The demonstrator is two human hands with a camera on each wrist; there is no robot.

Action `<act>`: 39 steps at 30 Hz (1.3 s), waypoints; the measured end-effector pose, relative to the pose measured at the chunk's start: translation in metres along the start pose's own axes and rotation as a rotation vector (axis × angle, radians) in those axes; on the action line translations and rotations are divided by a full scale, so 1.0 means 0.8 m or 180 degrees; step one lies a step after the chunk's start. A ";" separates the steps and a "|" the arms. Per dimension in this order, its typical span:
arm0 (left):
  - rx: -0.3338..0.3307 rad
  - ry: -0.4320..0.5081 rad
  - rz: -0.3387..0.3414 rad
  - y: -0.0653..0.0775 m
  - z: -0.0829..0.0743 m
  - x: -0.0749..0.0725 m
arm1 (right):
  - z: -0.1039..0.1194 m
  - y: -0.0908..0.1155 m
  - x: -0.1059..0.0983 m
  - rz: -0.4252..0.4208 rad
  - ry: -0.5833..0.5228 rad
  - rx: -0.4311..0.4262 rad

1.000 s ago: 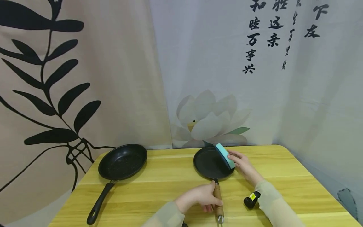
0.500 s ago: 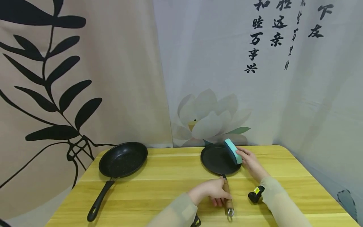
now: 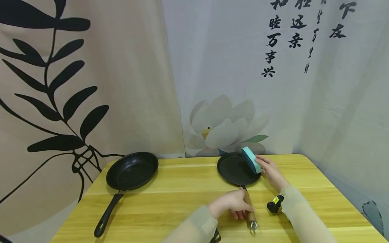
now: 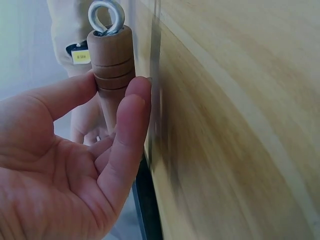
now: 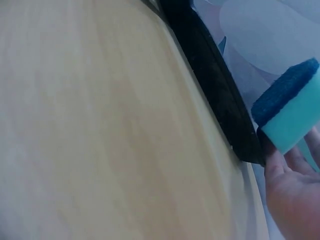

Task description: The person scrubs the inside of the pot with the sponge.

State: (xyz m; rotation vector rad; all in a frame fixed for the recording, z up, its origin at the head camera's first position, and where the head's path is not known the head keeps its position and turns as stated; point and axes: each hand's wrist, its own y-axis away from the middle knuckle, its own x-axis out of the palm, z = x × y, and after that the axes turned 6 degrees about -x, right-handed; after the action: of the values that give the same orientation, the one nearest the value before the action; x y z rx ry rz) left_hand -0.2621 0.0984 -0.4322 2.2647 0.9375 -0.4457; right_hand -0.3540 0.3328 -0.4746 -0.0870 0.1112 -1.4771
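Flat pan (image 3: 232,168) and sponge (image 3: 251,160) occupy the right side of the yellow wood-grain bench (image 3: 158,202). Leftmost on it is a deeper black skillet (image 3: 132,170), speckled, with sloping walls, its black handle (image 3: 107,214) slanting toward the near left. Next, the left grip (image 3: 235,202) pinches the turned, grooved wooden handle (image 4: 112,55) of the flat one, whose long axis runs toward the near edge, leaning slightly right; a metal ring (image 4: 93,17) ends it. Beyond lies its thin, matt-black round. Above the right rim tilts the sponge, held by the right grip (image 3: 271,170), the nearer hand; fuzzy dark-blue side leftward, smooth aqua foam rightward. Contact with the rim is unclear.
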 end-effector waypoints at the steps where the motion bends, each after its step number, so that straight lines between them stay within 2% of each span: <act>1: 0.0004 0.0002 0.0000 0.000 0.000 0.000 | 0.001 0.000 0.000 0.0001 0.0006 0.0007; 8: 0.0044 0.0165 -0.0005 0.002 0.011 -0.011 | 0.009 -0.001 0.005 -0.0025 0.0099 0.0074; 12: 0.0141 0.0351 -0.0003 0.011 0.022 -0.027 | 0.012 0.000 0.007 0.0046 0.0166 0.0044; 14: 0.0201 0.0353 -0.0047 0.020 0.027 -0.039 | 0.014 0.000 0.008 0.0092 0.0197 0.0003; 18: 0.0277 0.0190 -0.0228 0.043 0.045 -0.070 | 0.018 -0.008 0.018 0.0204 0.0247 -0.0101; 21: 0.0329 0.0166 -0.0348 0.063 0.066 -0.096 | 0.028 -0.013 0.031 0.0283 0.0309 -0.0158; 28: 0.0351 0.0410 -0.0501 0.110 0.120 -0.145 | 0.046 -0.032 0.075 0.0466 0.0571 -0.0294; 35: 0.0495 0.0658 -0.0729 0.164 0.162 -0.180 | 0.053 -0.059 0.133 0.0691 0.0783 -0.0390; 39: 0.0499 0.0792 -0.0921 0.192 0.184 -0.197 | 0.058 -0.065 0.166 0.0830 0.0976 -0.0530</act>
State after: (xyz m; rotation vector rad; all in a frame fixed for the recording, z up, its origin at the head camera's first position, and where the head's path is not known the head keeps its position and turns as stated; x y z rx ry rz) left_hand -0.2691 -0.1633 -0.3935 2.3708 1.4121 -0.3770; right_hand -0.3871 0.1956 -0.4248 0.0201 0.4775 -1.2101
